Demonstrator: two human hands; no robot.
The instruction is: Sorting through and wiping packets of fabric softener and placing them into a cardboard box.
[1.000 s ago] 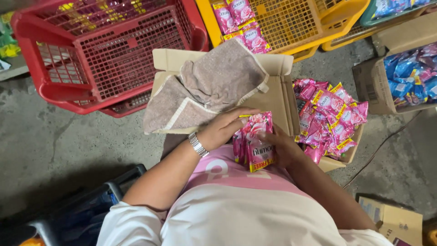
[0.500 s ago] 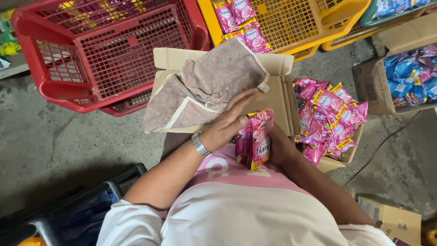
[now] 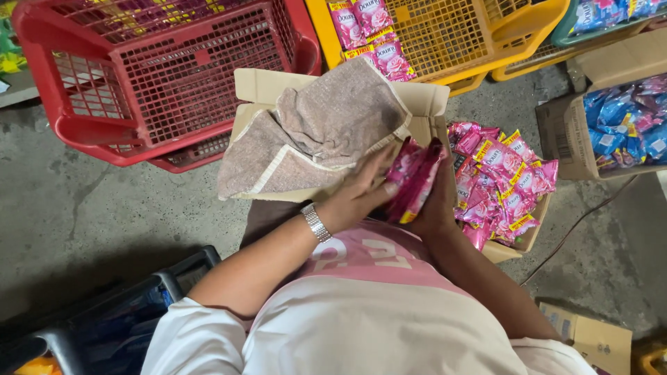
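Pink glossy sachet stack [image 3: 415, 179] pressed between left hand [image 3: 361, 194], fingers flat, and right hand [image 3: 436, 205], cupped behind, over open brown cardboard box [image 3: 424, 104]. Risk: slippery sachets fanning out, dropping.

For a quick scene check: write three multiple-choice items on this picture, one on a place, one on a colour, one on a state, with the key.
1. Where does the brownish towel lie?
A. over the open cardboard box
B. in the red basket
C. on the floor

2. What colour is the basket at top centre?
A. blue
B. yellow
C. green

3. How is the bunch of pink sachets held?
A. lying loose on the floor
B. in the left hand alone
C. between both hands

Key: 1 A, the towel drapes over the box's flaps. 2 B, its mesh is yellow. 3 C, the left hand presses one side and the right hand the other.
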